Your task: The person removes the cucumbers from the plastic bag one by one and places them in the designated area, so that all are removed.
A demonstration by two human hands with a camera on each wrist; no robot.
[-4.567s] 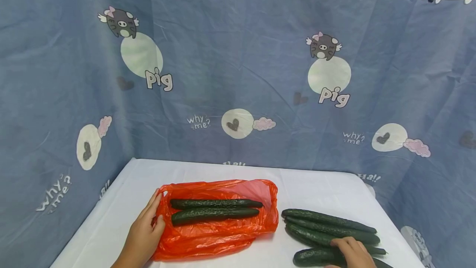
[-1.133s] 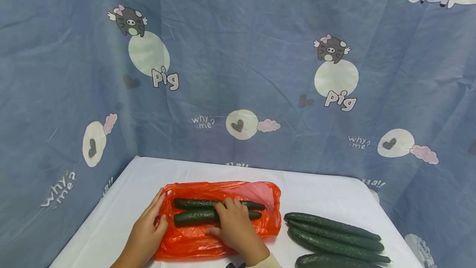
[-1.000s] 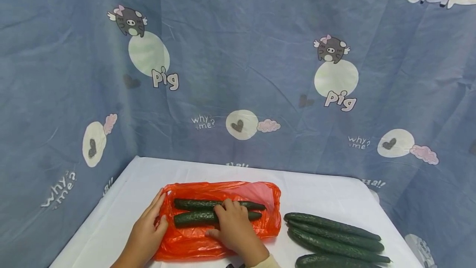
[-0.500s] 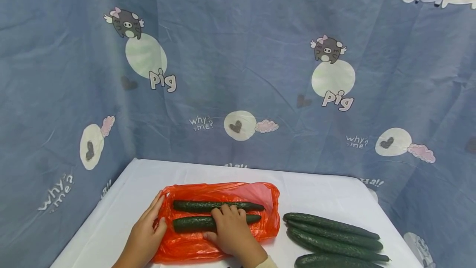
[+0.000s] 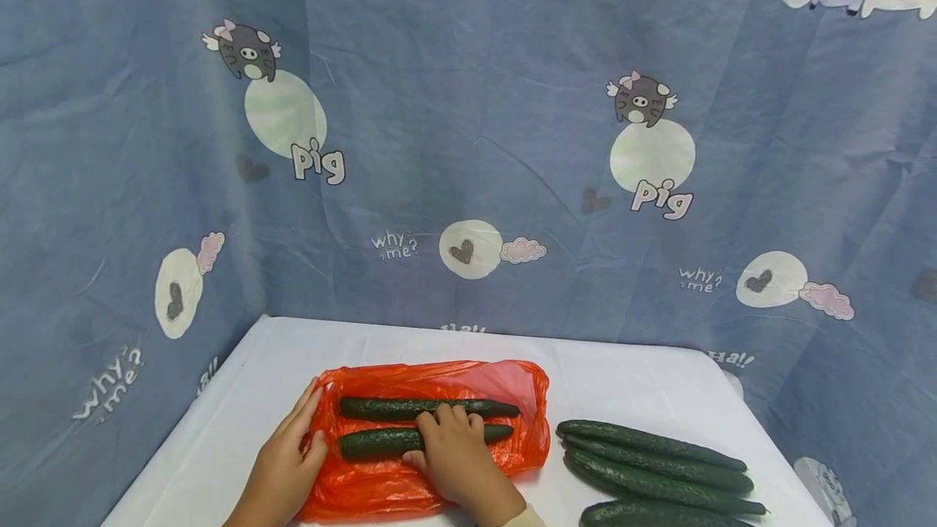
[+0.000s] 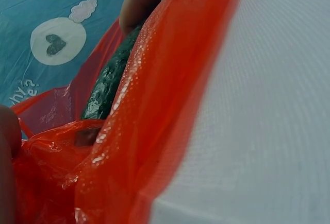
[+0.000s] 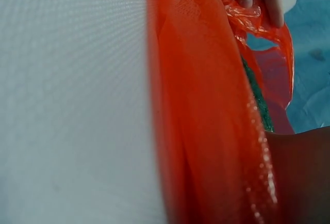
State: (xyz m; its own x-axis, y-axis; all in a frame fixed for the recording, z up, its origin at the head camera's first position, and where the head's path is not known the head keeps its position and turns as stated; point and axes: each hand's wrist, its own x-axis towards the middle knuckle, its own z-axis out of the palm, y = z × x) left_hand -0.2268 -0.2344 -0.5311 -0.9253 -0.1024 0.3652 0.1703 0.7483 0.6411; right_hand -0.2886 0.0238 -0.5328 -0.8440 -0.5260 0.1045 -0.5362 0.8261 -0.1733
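A red plastic bag (image 5: pixel 373 494) lies spread on the white table with its side opened up. Two dark green cucumbers rest in it side by side, a far cucumber (image 5: pixel 381 408) and a near cucumber (image 5: pixel 373 442). My left hand (image 5: pixel 281 466) pinches the bag's left rim between thumb and fingers, as the right wrist view also shows. My right hand (image 5: pixel 461 454) reaches over the front rim and grips the near cucumber around its middle, covering that part. In the left wrist view the bag film hides most of the cucumber (image 6: pixel 105 87).
Several more cucumbers (image 5: pixel 659 474) lie in a slanting row to the right of the bag, the nearest cut off by the frame's bottom. White cloth (image 5: pixel 622 372) covers the table. A blue printed curtain (image 5: pixel 468 145) encloses its back and sides.
My right hand has moved from the loose cucumbers at right into the bag. It has drawn the near cucumber toward me, widening the gap between the two. My left hand stays on the rim.
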